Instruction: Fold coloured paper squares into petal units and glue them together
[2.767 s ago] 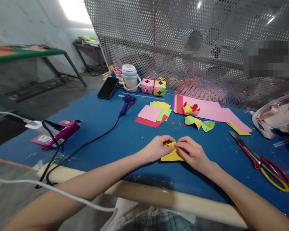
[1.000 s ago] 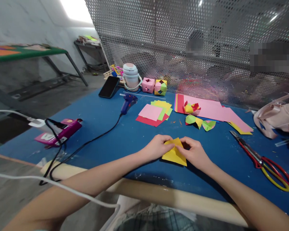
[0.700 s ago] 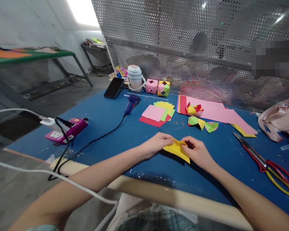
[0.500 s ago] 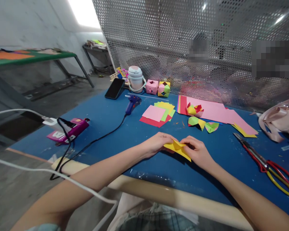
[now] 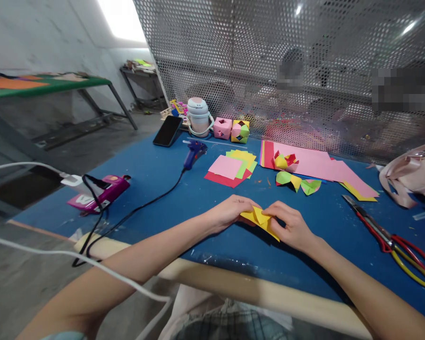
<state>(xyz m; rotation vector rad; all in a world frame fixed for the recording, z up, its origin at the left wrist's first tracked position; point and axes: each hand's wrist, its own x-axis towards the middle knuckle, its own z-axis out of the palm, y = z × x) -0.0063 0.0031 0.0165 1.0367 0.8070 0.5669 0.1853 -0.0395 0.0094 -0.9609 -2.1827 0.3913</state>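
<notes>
A folded piece of yellow paper point(image 5: 260, 221) is held between both hands, just above the blue tabletop. My left hand point(image 5: 234, 211) pinches its left end, thumb on top and fingers partly hidden beneath. At the right end my right hand point(image 5: 289, 224) grips the paper between thumb and fingers. A triangular flap stands out at the middle of the strip. Beyond the hands lie square sheets of paper point(image 5: 226, 169) in pink, yellow, green and red. Small folded paper pieces point(image 5: 310, 187) rest near a red and yellow paper flower point(image 5: 285, 161).
Red-and-yellow-handled scissors point(image 5: 386, 238) lie at right, near a pale bag point(image 5: 416, 172). A blue glue gun point(image 5: 194, 153) trails its black cord to a purple power strip point(image 5: 99, 194) at left. A phone point(image 5: 167, 131), a jar point(image 5: 199, 118) and paper cubes point(image 5: 230, 129) stand at the back.
The fingers of my right hand have shifted slightly on the yellow paper, and its middle flap now shows as a clearer triangle. My left hand stays almost in place.
</notes>
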